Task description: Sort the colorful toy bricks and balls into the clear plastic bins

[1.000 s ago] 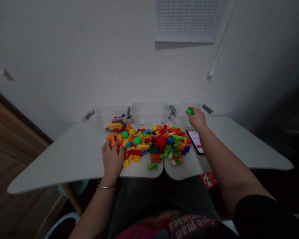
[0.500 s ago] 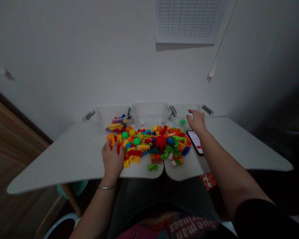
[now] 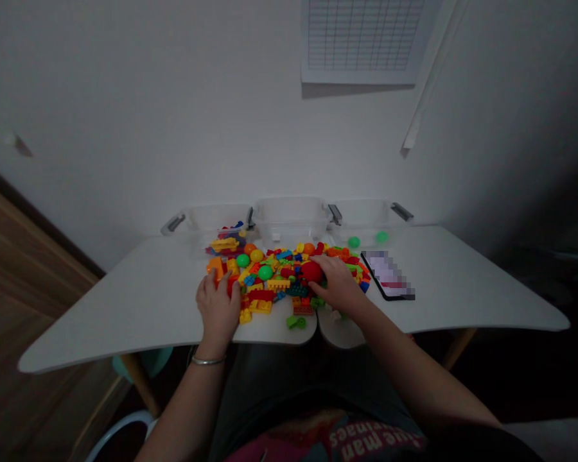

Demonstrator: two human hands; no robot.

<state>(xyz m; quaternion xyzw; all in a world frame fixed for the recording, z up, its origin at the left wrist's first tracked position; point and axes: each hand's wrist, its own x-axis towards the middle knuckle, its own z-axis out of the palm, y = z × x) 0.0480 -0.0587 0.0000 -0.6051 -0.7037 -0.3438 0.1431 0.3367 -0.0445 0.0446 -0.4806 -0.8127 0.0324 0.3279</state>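
My left hand (image 3: 218, 305) rests at the near left edge of a heap of colourful plastic building bricks (image 3: 279, 282), its fingers on an orange brick (image 3: 215, 268) and a red brick (image 3: 231, 285). My right hand (image 3: 334, 282) has come down over the heap, with its fingertips closed around a red plastic ball (image 3: 311, 271). Several yellow and green balls lie among the bricks. Inside the clear right bin (image 3: 366, 218) sit green balls (image 3: 353, 242).
Three clear plastic bins with grey clips line the back of the white table (image 3: 139, 301). The left bin (image 3: 216, 221) holds bricks, and the middle bin (image 3: 289, 218) stands behind the heap. A phone (image 3: 388, 274) with a blurred screen lies right of the heap.
My right hand has moved from the right bin, where the green ball now lies, down to the red ball, uncovering the phone. My left hand has barely moved.
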